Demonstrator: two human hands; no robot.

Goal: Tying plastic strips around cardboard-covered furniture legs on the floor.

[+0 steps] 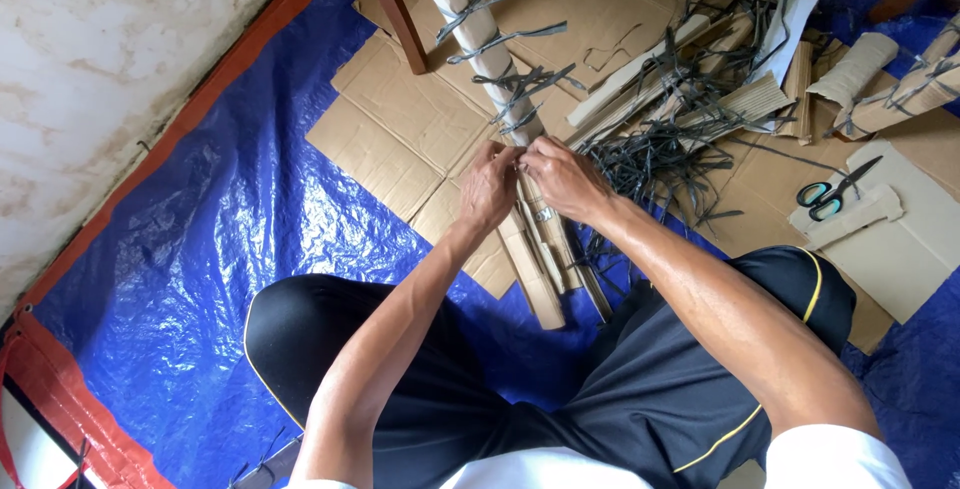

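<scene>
A long bundle of folded cardboard strips point(487, 44) lies on flat cardboard sheets point(400, 139), running from the top of the view down toward my knees. Dark plastic ties point(505, 39) are knotted around it at several places. My left hand point(487, 187) and my right hand point(562, 177) meet on the bundle, fingers pinched together on a thin dark tie at its middle. Below my hands the bundle's loose strip ends point(545, 269) fan out between my legs.
A heap of loose dark ties point(655, 154) and cardboard pieces lies to the right. Teal-handled scissors point(832, 192) rest on a cardboard sheet at far right. A blue tarp point(190, 249) covers the floor. A wooden furniture leg point(400, 14) stands at the top, beside a stained wall point(90, 59).
</scene>
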